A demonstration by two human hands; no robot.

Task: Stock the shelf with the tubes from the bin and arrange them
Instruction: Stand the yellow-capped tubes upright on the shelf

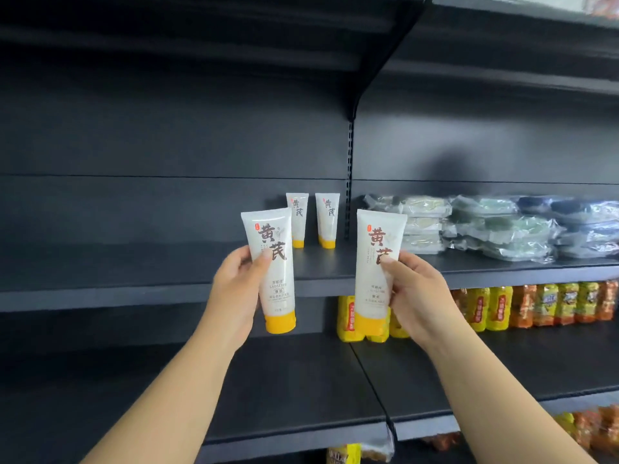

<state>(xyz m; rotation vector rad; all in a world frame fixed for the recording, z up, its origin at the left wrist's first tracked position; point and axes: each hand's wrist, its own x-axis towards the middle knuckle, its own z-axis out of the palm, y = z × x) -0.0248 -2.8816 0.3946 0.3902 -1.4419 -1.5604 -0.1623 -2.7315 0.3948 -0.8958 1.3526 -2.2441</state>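
Note:
Each of my hands holds a white tube with a yellow cap pointing down, in front of the dark shelf [167, 266]. My left hand [234, 289] grips the left tube [273, 269] from its left side. My right hand [418, 296] grips the right tube [375, 262] from its right side. Two more of the same tubes stand cap-down at the back of the shelf: one [297, 219] and another [327, 219] just right of it. The bin is out of view.
Stacks of clear-wrapped packets [485, 226] fill the shelf's right section past the slotted upright [349, 182]. Yellow and orange snack packs [536, 306] line the shelf below. The upper shelf overhangs above.

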